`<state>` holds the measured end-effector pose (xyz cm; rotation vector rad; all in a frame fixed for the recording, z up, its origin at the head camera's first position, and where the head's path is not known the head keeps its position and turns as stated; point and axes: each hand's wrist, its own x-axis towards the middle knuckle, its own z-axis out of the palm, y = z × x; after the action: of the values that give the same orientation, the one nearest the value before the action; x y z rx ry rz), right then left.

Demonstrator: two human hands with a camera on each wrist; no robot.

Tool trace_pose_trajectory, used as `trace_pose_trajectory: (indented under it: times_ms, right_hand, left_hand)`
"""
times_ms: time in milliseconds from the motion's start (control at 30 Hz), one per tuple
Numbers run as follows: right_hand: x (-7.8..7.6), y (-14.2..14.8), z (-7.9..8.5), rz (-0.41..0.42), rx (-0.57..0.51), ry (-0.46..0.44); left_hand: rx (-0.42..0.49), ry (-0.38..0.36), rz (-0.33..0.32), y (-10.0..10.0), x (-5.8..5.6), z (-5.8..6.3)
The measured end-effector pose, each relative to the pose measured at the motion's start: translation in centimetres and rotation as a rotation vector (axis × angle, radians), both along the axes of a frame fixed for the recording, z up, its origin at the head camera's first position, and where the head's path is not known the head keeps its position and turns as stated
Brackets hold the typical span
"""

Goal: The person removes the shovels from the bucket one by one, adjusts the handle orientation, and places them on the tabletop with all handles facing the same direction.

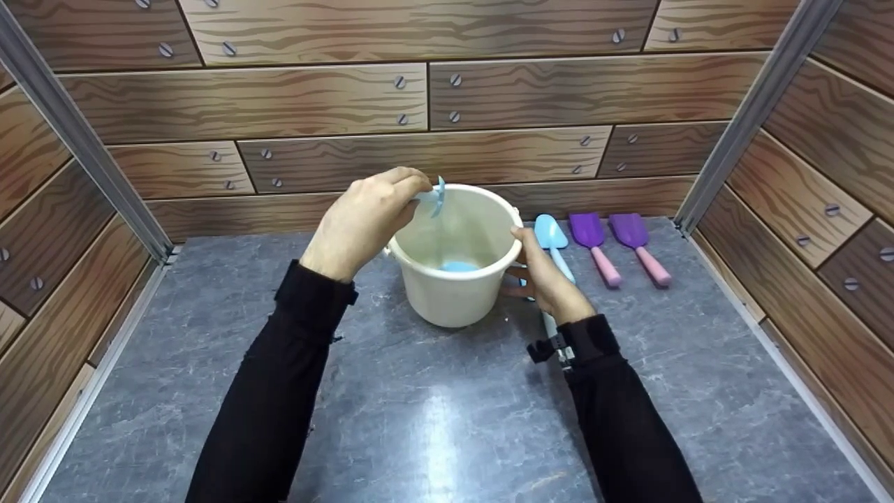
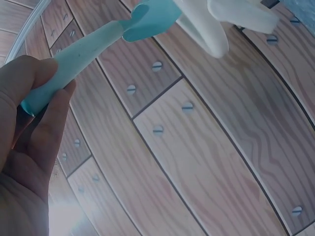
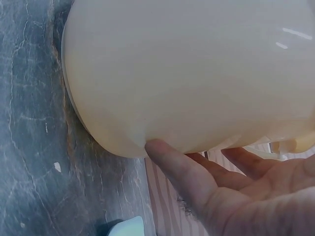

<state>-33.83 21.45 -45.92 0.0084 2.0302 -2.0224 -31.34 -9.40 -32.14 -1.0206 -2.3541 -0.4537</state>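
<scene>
From my end, I see the left hand pinching a blue shovel by its handle, thumb against fingers, over the mouth of a white bucket. The bucket stands near the back edge of the table. The right hand lays spread fingers on its outer wall. Two purple shovels lie toward the back right corner.

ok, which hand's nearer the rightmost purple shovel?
Right. The right hand touches the white bucket, left of the rightmost purple shovel; the left hand is farther left, holding a blue shovel.
</scene>
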Motion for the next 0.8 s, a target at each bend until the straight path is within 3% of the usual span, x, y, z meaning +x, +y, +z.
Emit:
trace_pose_trajectory:
  times_ms: [333, 633, 800]
  right_hand:
    - [-0.1, 0.2, 0.0, -0.008, 0.008, -0.003]
    - [-0.1, 0.1, -0.1, -0.014, -0.006, -0.001]
    - [0.0, 0.1, -0.1, -0.01, -0.008, 0.004]
  left_hand:
    - [0.059, 0.145, -0.006, -1.5, 0.2, -0.2]
    - [0.048, 0.259, 0.039, -3.0, -0.1, -1.1]
    - [0.046, 0.287, 0.065, -4.0, -0.3, -1.7]
